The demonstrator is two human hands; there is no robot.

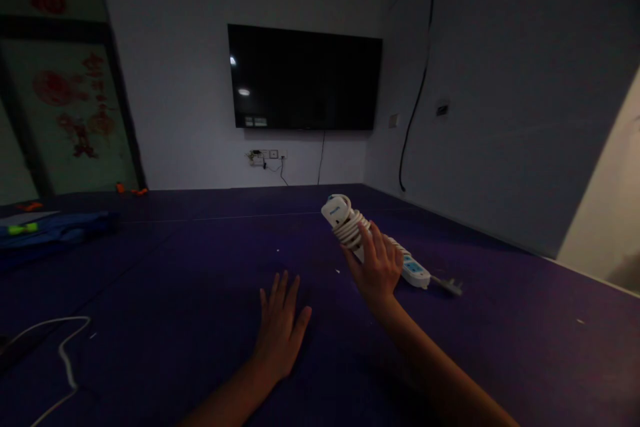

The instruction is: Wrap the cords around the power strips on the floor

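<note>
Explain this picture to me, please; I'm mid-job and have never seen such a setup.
There is no machine here: these are a person's two bare hands, seen by one camera worn on the head, looking forward and down. The right hand grips a white power strip with its cord wound around it; the plug sticks out past one end. The left hand is spread open, holding nothing, low over or on the purple surface. A white cable lies at the near left, and a television hangs beyond.
</note>
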